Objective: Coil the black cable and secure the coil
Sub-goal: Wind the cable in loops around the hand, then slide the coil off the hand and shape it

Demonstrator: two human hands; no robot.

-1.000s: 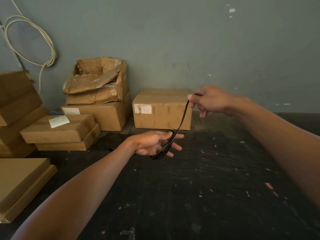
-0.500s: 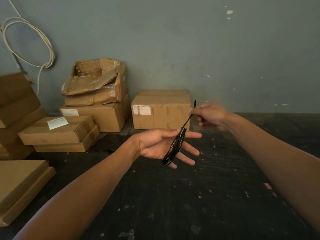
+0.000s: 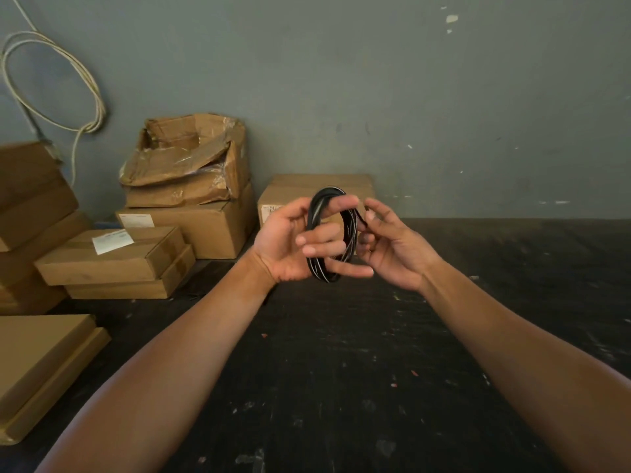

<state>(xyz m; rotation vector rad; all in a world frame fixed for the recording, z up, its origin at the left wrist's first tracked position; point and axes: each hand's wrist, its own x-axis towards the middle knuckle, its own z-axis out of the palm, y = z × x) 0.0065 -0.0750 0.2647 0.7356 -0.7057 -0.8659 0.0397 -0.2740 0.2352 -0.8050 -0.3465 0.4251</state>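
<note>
- Cable [image 3: 316, 233]: now wound into an upright coil around the fingers of the left hand [image 3: 290, 242], held up over the dark floor [image 3: 341, 370], in front of a box [image 3: 280, 196].
- A second ago: only a few loops on the left palm, with a long strand stretched up to the right hand [image 3: 392, 247], well apart from the left.
- Half a second ago: strand much shorter, hands nearer.
- Now: hands nearly together, no loose length showing (tail probably under the right fingertips, hard to tell).
- Left hand: fingers threaded through the coil, thumb curled over its top.
- Right hand: fingers curled at the coil's right edge, seemingly pinching a strand.
- Judged: coiling all but finished; securing not yet done, likely next.
</note>
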